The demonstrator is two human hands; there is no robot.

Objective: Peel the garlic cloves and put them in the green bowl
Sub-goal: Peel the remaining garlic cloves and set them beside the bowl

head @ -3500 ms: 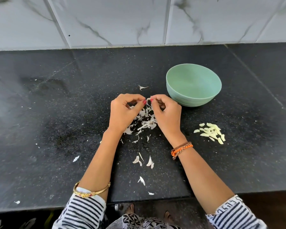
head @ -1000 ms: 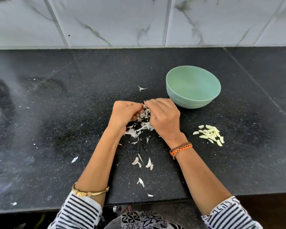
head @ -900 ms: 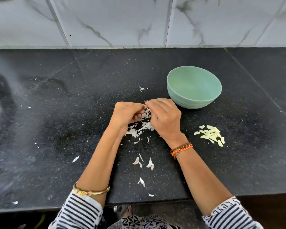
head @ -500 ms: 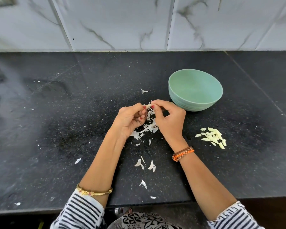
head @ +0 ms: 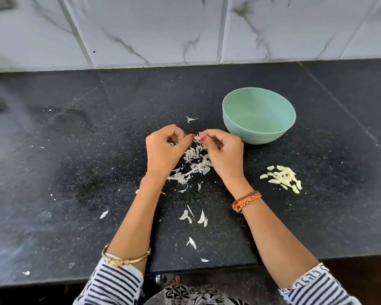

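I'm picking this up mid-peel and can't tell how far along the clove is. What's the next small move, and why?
Probably keep stripping skin. Both the left hand and right hand pinch one garlic clove with papery skin apparently still on it, above the peel pile. The green bowl looks empty; peeled cloves lie on the counter beside it.

No text, label, brand, number or sign can be read anywhere in the head view
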